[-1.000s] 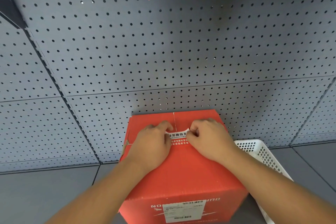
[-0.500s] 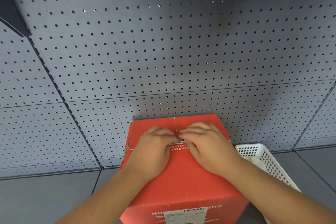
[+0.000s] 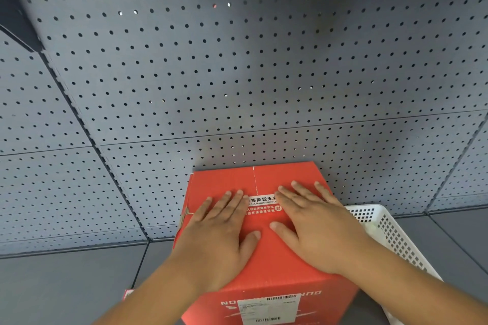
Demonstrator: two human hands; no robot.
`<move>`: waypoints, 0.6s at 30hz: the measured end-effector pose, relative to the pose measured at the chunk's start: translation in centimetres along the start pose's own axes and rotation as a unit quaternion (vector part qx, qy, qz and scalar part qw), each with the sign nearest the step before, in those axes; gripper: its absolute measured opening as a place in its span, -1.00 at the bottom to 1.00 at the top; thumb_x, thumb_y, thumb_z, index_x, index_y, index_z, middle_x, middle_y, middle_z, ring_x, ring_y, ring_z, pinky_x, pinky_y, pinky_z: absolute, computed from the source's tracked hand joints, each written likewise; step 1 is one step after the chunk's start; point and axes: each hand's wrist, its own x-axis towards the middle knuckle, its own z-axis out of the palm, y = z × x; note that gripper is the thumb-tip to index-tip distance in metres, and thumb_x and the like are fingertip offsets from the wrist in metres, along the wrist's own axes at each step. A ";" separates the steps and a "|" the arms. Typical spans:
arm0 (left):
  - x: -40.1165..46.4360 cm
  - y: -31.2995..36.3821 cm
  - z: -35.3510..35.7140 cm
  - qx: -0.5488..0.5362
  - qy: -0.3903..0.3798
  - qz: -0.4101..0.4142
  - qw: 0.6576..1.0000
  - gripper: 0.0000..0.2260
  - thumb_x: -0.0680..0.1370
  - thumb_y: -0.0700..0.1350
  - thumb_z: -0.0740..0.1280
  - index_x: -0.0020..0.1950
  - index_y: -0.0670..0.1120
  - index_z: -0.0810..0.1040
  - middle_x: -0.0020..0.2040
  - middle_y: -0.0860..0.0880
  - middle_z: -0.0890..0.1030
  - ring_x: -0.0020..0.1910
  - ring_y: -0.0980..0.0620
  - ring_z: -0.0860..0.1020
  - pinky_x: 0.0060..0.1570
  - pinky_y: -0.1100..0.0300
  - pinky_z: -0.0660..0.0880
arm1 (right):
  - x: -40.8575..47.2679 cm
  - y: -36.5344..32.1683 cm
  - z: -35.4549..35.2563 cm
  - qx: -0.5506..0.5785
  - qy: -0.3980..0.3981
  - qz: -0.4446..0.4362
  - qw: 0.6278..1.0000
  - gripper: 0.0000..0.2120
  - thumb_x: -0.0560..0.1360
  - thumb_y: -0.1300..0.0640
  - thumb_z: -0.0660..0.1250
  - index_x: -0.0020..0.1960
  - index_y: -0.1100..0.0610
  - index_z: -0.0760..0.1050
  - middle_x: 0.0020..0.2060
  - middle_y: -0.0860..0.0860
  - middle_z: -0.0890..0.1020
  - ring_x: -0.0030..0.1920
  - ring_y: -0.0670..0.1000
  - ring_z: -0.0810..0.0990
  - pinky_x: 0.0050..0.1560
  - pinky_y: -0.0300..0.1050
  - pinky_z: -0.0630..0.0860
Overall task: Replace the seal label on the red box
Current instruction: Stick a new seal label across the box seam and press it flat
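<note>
Change: the fingertip pinching seen half a second ago is replaced by two flattened palms, spread apart to either side of the seam.
Left hand [image 3: 221,229]: laid flat and wide open on the box top, fingers splayed, nothing held; its fingertips reach the label's left end.
Right hand [image 3: 314,227]: likewise laid flat with fingers spread, nothing held; the label's right end is covered by its fingers.
Red cardboard box [image 3: 266,250]: stood on the grey shelf [image 3: 66,285] against the grey perforated back panel [image 3: 237,74], just beside a white plastic mesh basket [image 3: 390,232].
White-and-red printed seal label [image 3: 262,204]: stuck across the centre flap seam, lying flat between the hands.
Meaning: the new label is judged applied and smoothed; the replacement appears nearly complete.
Small red-and-white scrap [image 3: 128,293]: lies on the shelf at the box's near left; possibly the old label, though this cannot be told.
</note>
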 end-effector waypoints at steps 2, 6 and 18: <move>-0.1 0.5 0.3 0.003 -0.002 -0.013 1.000 -0.31 0.61 0.35 -0.18 0.67 0.05 -0.20 0.68 0.13 -0.18 0.62 0.16 -0.25 0.60 0.00 -0.26 | -0.2 -0.2 0.0 -0.002 0.017 0.010 1.000 -0.27 0.60 -0.36 -0.16 0.65 0.00 0.04 0.64 -0.11 0.12 0.63 -0.06 -0.04 0.60 0.11 -0.11; -0.1 0.7 0.5 -0.015 0.009 -0.009 1.000 -0.32 0.60 0.35 -0.19 0.65 0.11 -0.25 0.66 0.15 -0.25 0.61 0.16 -0.32 0.60 0.00 -0.26 | -0.1 -0.2 0.3 0.018 0.040 0.000 0.999 -0.30 0.62 -0.31 -0.12 0.65 0.04 0.05 0.64 -0.07 0.13 0.63 -0.06 -0.05 0.60 0.03 -0.11; -0.2 0.1 0.0 -0.035 -0.015 0.055 0.998 -0.39 0.64 0.33 -0.16 0.63 0.21 -0.27 0.63 0.24 -0.27 0.56 0.27 -0.37 0.59 0.06 -0.30 | -1.4 -0.4 0.1 0.036 -0.020 -0.049 0.998 -0.34 0.62 -0.35 -0.23 0.64 -0.12 -0.22 0.62 -0.24 -0.19 0.57 -0.19 -0.33 0.58 0.11 -0.27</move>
